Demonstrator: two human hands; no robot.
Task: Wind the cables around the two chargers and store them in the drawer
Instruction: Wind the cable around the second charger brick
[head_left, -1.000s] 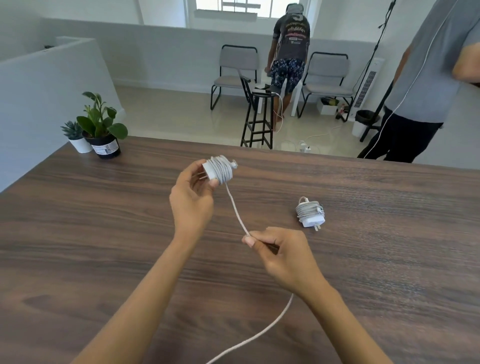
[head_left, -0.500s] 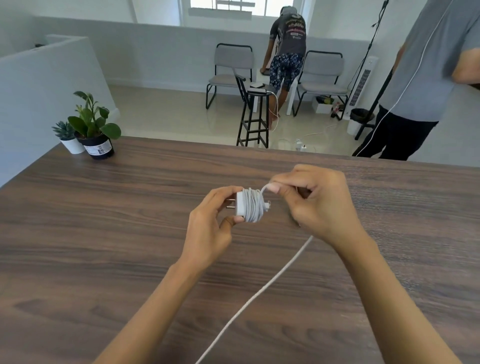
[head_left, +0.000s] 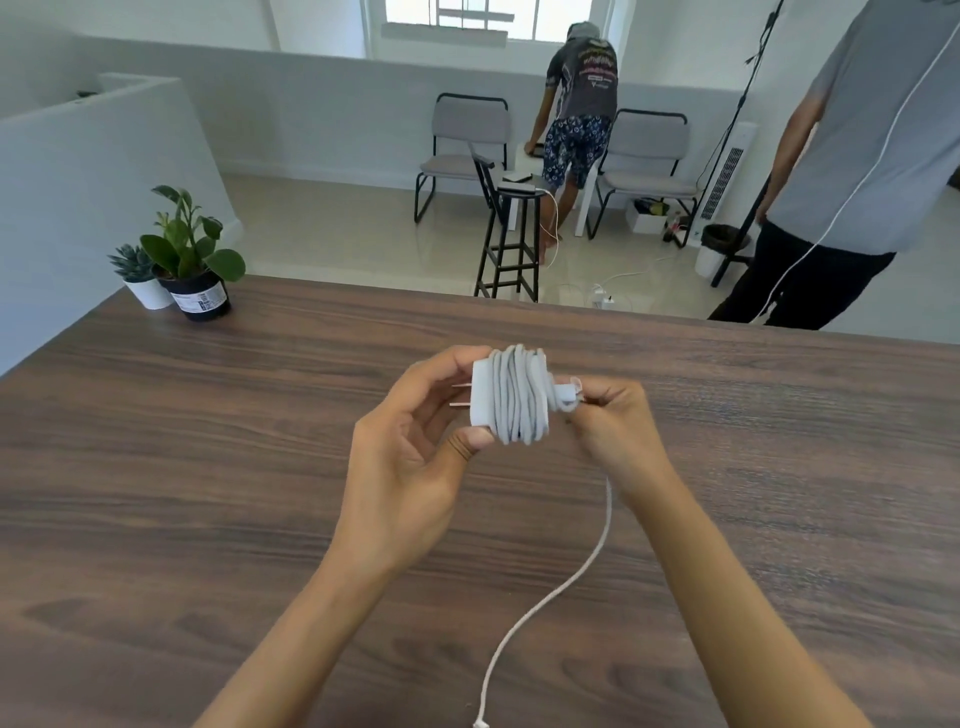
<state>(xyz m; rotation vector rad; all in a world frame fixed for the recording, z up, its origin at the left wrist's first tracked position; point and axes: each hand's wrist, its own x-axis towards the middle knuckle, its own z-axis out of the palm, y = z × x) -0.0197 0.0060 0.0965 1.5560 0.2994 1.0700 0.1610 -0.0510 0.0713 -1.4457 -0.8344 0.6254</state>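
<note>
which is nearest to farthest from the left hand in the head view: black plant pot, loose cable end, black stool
From the left hand:
1. Loose cable end, at the near table edge, right of the left forearm.
2. Black plant pot, far left table corner.
3. Black stool, on the floor beyond the table.

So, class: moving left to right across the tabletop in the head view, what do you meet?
small succulent in a white pot → leafy plant in a black pot → left hand → cable-wound white charger → right hand
</note>
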